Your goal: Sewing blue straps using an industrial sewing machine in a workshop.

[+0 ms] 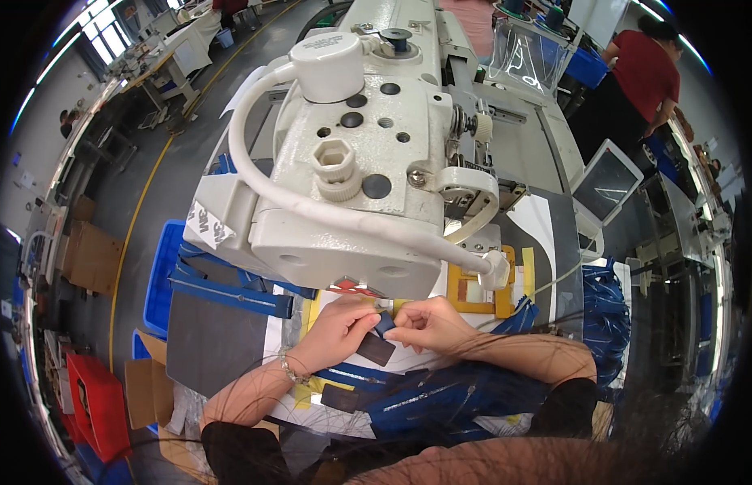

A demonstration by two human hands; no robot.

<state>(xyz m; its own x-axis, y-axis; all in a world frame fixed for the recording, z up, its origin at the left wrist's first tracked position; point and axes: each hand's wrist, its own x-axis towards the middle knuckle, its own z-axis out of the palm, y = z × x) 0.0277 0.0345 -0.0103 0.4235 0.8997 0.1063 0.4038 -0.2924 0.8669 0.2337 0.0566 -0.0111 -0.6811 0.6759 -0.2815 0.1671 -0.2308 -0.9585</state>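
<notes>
My left hand [342, 327] and my right hand [434, 325] meet just below the head of a large white sewing machine [343, 234]. Their fingertips pinch a short dark blue fabric strip [384, 323] between them. A dark rectangular patch [376, 350] lies right under the strip; whether the two are joined I cannot tell. Blue zippers [432, 396] with shiny teeth spread over the table close to me, with another dark patch [340, 398] among them. Beyond my right hand sits a yellow clamp frame [505, 303].
More blue zippers [230, 293] lie on the left of the table, and a thick bundle of zippers [606, 315] hangs at the right. A screen [608, 190] stands back right. Blue bins [162, 279] and a red box [97, 404] flank the table's left. A person [642, 77] stands far right.
</notes>
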